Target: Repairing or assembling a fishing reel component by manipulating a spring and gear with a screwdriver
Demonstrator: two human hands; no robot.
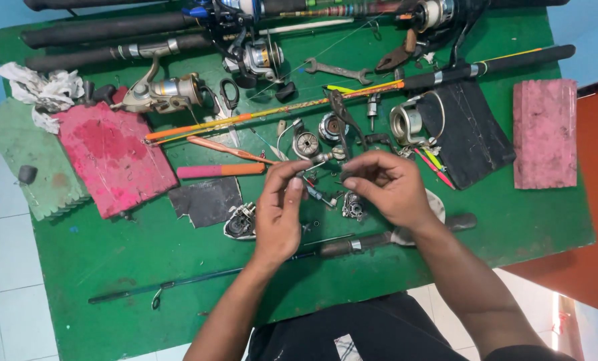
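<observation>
Seated at a green-painted table, dark clothing at the bottom edge of the view.

Nearest: a thin dark blue rod section lies along the table's near part, running left from under the forearms; a dark grey rod handle with metal ring passes beneath the right wrist.

Left hand: fingers curled, thumb and forefinger pinched at the tips on something too small to make out. Right hand: fingers bent inward, fingertips closed on a small dark metal part, held just above the table between the two hands. The hands are close together, not quite touching.

Under and between the hands: a small silver gear assembly and a grey reel body, opened, left of the left wrist. A dark square rubber patch lies beside that.

Middle band: a pink-and-orange flat stick, a round silver spool, a chrome reel spool with wire bail resting on a black cloth. A long yellow-orange rod crosses diagonally.

Left: a worn pink foam block over a green foam pad, crumpled white rag. Right: a second pink foam slab.

Far edge: a gold-silver spinning reel, a steel open-end wrench, rusty pliers, several black-handled rods.
</observation>
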